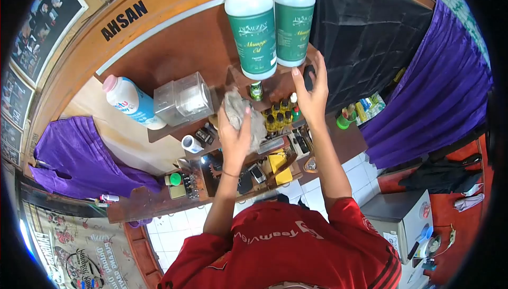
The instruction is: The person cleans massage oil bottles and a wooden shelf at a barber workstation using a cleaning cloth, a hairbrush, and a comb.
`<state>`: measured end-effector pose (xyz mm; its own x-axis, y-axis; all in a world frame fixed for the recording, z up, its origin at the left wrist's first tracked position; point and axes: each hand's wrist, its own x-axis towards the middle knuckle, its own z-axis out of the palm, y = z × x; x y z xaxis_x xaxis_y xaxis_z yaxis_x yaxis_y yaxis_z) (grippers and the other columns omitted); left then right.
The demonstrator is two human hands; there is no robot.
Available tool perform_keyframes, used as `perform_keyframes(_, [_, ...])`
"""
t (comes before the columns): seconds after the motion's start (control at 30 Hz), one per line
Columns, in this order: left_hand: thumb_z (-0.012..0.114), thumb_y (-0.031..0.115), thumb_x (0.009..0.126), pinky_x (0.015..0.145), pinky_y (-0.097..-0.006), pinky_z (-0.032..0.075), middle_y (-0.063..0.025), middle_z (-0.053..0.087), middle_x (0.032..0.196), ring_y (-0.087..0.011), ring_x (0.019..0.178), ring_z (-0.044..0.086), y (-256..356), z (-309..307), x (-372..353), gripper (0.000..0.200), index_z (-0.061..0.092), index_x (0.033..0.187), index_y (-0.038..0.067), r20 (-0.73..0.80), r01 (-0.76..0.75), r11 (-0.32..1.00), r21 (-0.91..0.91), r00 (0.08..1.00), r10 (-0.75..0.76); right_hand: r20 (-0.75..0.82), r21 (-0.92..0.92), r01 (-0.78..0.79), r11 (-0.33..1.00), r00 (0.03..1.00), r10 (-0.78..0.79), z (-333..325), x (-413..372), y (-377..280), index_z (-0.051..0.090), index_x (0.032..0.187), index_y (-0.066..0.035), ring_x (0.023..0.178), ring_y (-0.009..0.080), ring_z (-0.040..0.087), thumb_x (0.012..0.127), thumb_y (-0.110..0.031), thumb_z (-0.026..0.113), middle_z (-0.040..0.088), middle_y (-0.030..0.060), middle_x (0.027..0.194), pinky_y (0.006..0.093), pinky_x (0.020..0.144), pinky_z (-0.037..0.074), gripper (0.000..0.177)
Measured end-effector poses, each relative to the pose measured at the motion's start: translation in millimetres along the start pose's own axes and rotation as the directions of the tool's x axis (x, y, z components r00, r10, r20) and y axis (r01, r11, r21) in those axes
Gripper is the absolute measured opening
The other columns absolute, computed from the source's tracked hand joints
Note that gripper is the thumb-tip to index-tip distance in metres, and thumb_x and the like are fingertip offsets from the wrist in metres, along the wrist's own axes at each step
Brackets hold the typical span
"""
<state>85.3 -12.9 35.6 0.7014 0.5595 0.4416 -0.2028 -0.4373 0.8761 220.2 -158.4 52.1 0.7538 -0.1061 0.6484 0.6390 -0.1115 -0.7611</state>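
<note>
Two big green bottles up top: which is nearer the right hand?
The right green bottle; the right hand lies just below its base. The left green bottle stands farther off.

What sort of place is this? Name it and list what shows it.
Probably a small barbershop or salon: two green massage oil bottles stand on a wooden shelf, with purple cloths and a black cloth hanging nearby. The left hand holds a grey rag.

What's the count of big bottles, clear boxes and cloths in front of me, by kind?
Green bottles: 2
White bottle: 1
Clear box: 1
Cloth, held in the left hand: 1
Total: 5
</note>
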Motion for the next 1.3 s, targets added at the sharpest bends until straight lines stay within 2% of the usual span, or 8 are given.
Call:
perform_keyframes(0.57, [0.066, 0.013, 0.089, 0.09, -0.0372, 0.046, -0.0212, 0.059, 0.114, -0.0319, 0.103, 0.06, -2, -4, -24, 0.043, 0.052, 0.124, -0.005, 0.117, -0.038, 0.996, 0.079, 0.993, 0.029, 0.209, -0.135, 0.18, 0.974, 0.966, -0.15, 3, 57, 23, 0.019, 0.149, 0.004, 0.116, 0.0268, 0.058, 0.083, -0.021, 0.076, 0.055, 0.0237, 0.131, 0.0367, 0.099, 0.044, 0.091])
perform_keyframes(0.77, [0.049, 0.034, 0.102, 0.103, -0.0333, 0.039, -0.0096, 0.054, 0.132, -0.0201, 0.12, 0.051, -8, -8, -36, 0.049, 0.045, 0.135, -0.001, 0.273, 0.465, 0.724, -0.51, 0.885, -0.376, 0.069, -0.008, 0.124, 0.992, 0.99, -0.123, -15, -5, -16, 0.03, 0.143, 0.011, 0.134, 0.0305, 0.042, 0.09, -0.019, 0.065, 0.042, 0.0257, 0.143, 0.0381, 0.111, 0.031, 0.07])
perform_keyframes(0.83, [0.041, 0.045, 0.102, 0.113, -0.0362, 0.031, -0.0116, 0.043, 0.145, -0.0214, 0.134, 0.041, 5, -10, -42, 0.063, 0.033, 0.145, 0.0, 0.401, 0.584, 0.473, -0.659, 0.806, -0.436, 0.19, 0.173, 0.034, 0.984, 0.979, -0.068, -16, -54, -26, 0.033, 0.143, 0.009, 0.138, 0.0327, 0.037, 0.094, -0.016, 0.055, 0.039, 0.0241, 0.148, 0.0396, 0.113, 0.027, 0.06])
perform_keyframes(0.9, [0.034, 0.05, 0.102, 0.115, -0.0372, 0.027, -0.0116, 0.042, 0.146, -0.0227, 0.136, 0.038, 6, 10, -54, 0.067, 0.033, 0.145, 0.0, 0.305, 0.37, 0.404, -0.837, 0.927, -0.219, 0.506, 0.265, -0.17, 0.949, 0.862, 0.013, -7, -122, -41, 0.027, 0.145, 0.01, 0.144, 0.0335, 0.027, 0.097, -0.023, 0.046, 0.026, 0.025, 0.154, 0.0409, 0.116, 0.021, 0.061])
perform_keyframes(0.93, [0.027, 0.05, 0.103, 0.115, -0.0361, 0.026, -0.0105, 0.039, 0.148, -0.0217, 0.137, 0.037, 11, 10, -68, 0.066, 0.032, 0.146, 0.0, 0.338, 0.386, 0.61, -0.692, 0.92, -0.199, 0.536, 0.039, 0.082, 0.996, 0.84, -0.09, -3, -149, -50, 0.024, 0.146, 0.01, 0.146, 0.035, 0.017, 0.1, -0.028, 0.038, 0.019, 0.0251, 0.156, 0.0407, 0.118, 0.014, 0.061])
perform_keyframes(1.03, [0.024, 0.052, 0.104, 0.115, -0.0317, 0.023, -0.0084, 0.037, 0.149, -0.0201, 0.136, 0.036, -10, 11, -98, 0.068, 0.03, 0.148, 0.001, 0.523, 0.604, 0.436, -0.667, 0.797, -0.304, 0.543, 0.191, -0.314, 0.93, 0.823, 0.167, -12, -185, -32, 0.025, 0.146, 0.008, 0.146, 0.0365, 0.015, 0.102, -0.031, 0.029, 0.019, 0.025, 0.156, 0.0409, 0.118, 0.011, 0.059])
perform_keyframes(1.13, [0.027, 0.051, 0.104, 0.116, -0.0312, 0.018, -0.0104, 0.025, 0.155, -0.0215, 0.143, 0.022, -19, 16, -126, 0.07, 0.02, 0.151, -0.001, 0.612, 0.662, 0.604, -0.444, 0.716, -0.336, 0.586, 0.227, -0.567, 0.792, 0.729, 0.354, -27, -198, -15, 0.022, 0.148, 0.008, 0.145, 0.0304, 0.02, 0.103, -0.031, 0.026, 0.024, 0.0196, 0.156, 0.0377, 0.118, 0.013, 0.059])
perform_keyframes(1.3, [0.042, 0.033, 0.104, 0.112, -0.0328, 0.026, -0.022, 0.039, 0.146, -0.0258, 0.138, 0.035, -34, 12, -145, 0.063, 0.022, 0.147, -0.008, 0.636, 0.538, 0.832, -0.132, 0.69, -0.346, 0.431, 0.158, -0.656, 0.738, 0.718, 0.546, -30, -196, 10, 0.053, 0.123, 0.006, 0.104, 0.0202, 0.056, 0.105, -0.031, 0.034, 0.062, 0.0155, 0.114, 0.0304, 0.094, 0.042, 0.045])
